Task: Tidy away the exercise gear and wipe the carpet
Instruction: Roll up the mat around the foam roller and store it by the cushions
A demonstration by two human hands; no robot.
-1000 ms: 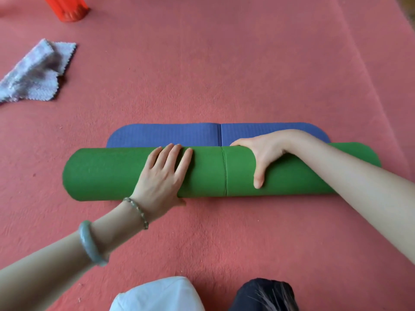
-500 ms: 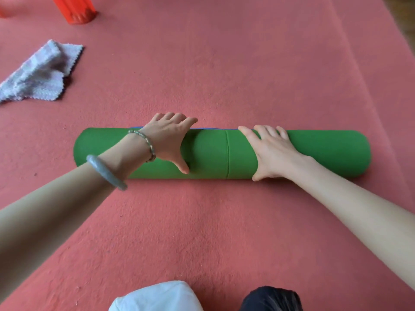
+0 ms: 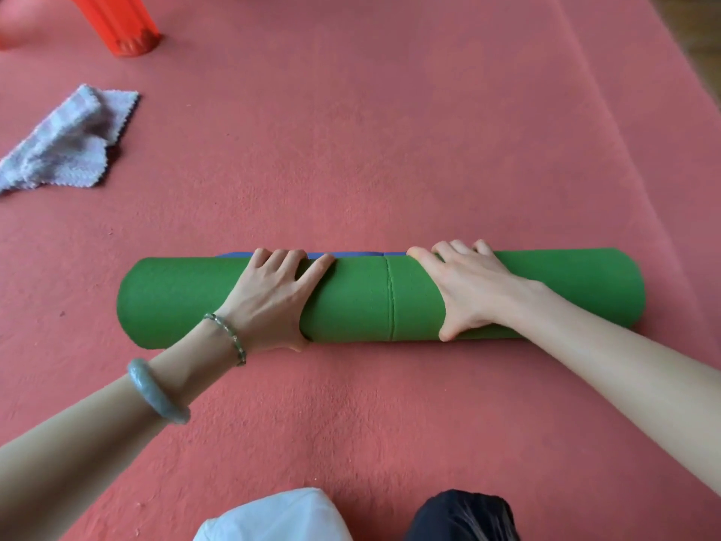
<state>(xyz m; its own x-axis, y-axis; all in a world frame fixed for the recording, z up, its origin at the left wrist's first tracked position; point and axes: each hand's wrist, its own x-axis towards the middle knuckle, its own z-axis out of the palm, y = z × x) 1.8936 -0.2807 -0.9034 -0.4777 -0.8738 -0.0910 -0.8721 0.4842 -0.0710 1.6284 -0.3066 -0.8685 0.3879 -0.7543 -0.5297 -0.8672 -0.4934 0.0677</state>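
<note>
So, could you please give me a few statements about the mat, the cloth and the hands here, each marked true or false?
1. The left hand and the right hand are both on the rolled green mat. True.
2. The grey cloth is draped over the roll. False: it lies on the carpet, apart from the roll, at the far left.
3. A thin blue strip shows along the roll's far edge. True.
4. The grey bangle is worn on the right arm. False: it is on the left arm.
</note>
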